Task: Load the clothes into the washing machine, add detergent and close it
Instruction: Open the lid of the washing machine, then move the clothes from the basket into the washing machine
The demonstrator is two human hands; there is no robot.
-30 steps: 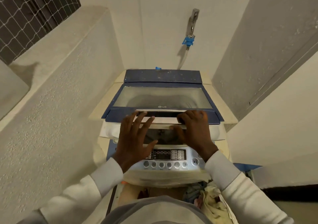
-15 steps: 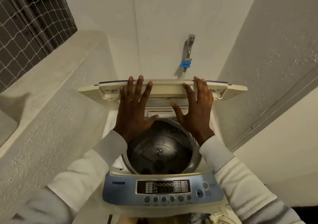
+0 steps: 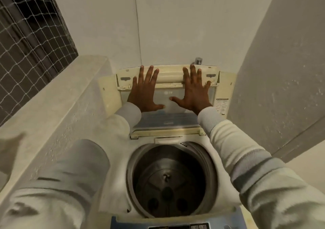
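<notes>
A top-loading washing machine (image 3: 123, 190) stands open below me. Its steel drum (image 3: 171, 181) holds nothing that I can see. The folding lid (image 3: 168, 123) is raised and leans back toward the rear wall. My left hand (image 3: 144, 91) and my right hand (image 3: 194, 89) both press flat on the lid's underside, fingers straight and spread, fingertips at its top edge. No clothes or detergent are in view.
A rough plaster ledge (image 3: 58, 95) runs along the left, under a netted window (image 3: 26, 40). Walls close in behind and on the right. A tap (image 3: 198, 61) pokes up behind the lid. The control panel (image 3: 177, 224) sits at the bottom edge.
Both hands lifted the lid from nearly closed, folded it up and pushed it back upright toward the wall. The view moved in over the open drum.
</notes>
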